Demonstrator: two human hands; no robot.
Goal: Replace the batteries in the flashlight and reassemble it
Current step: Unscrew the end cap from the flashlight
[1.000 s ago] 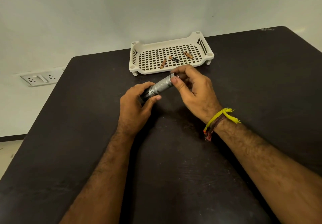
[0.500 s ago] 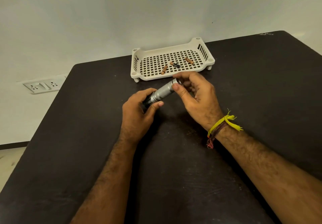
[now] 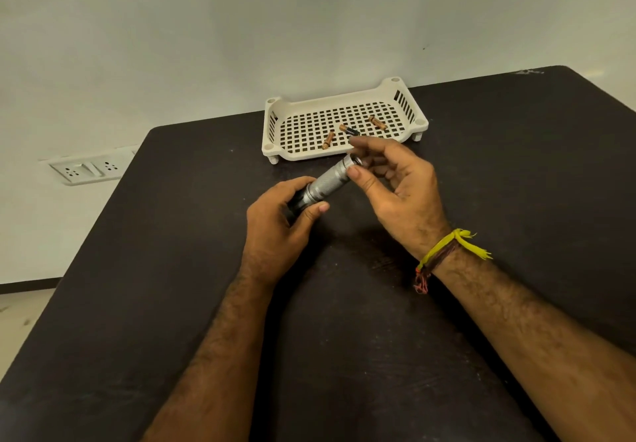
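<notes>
A silver knurled flashlight (image 3: 328,184) lies slanted above the dark table (image 3: 344,355), its far end pointing toward the tray. My left hand (image 3: 280,226) wraps around its dark head end. My right hand (image 3: 395,193) pinches the flashlight's far tail end between thumb and fingers; whether a cap is there is hidden by the fingers. Behind the hands a white perforated tray (image 3: 275,125) holds three small copper-and-black batteries (image 3: 348,130).
A white wall socket plate (image 3: 86,169) sits off the table's left edge. The wall runs close behind the tray. A yellow thread band is tied on my right wrist (image 3: 444,255).
The view has tilted so hands and tray sit lower in frame. My right fingers have shifted their hold around the flashlight's tail end; my left hand keeps its hold.
</notes>
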